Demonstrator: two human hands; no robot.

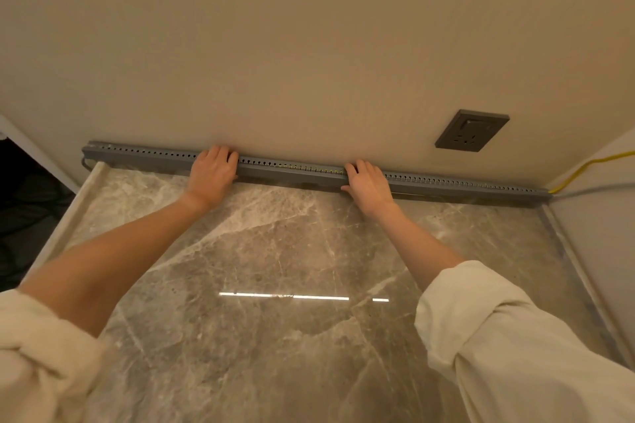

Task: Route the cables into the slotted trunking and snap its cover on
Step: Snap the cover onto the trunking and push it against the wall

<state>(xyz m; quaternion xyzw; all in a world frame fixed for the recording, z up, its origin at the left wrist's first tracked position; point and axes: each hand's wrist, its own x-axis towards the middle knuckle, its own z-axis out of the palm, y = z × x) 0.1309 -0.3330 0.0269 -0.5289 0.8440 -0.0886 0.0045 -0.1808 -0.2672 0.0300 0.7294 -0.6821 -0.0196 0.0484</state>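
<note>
A long grey slotted trunking (pixel 292 171) lies along the foot of the beige wall at the back of the marble top. My left hand (pixel 212 172) rests on it left of centre, fingers curled over its top edge. My right hand (pixel 368 183) lies on it right of centre in the same way. Yellow cable shows through the slots between my hands. A yellow cable (pixel 584 168) and a grey cable (pixel 591 189) leave the trunking's right end. Whether a cover sits on it, I cannot tell.
The marble surface (pixel 275 251) has a raised lip on the left and right. A dark wall socket (pixel 471 130) sits above the trunking's right part. A white side wall (pixel 604 216) closes the right. Beyond the left edge is a dark gap.
</note>
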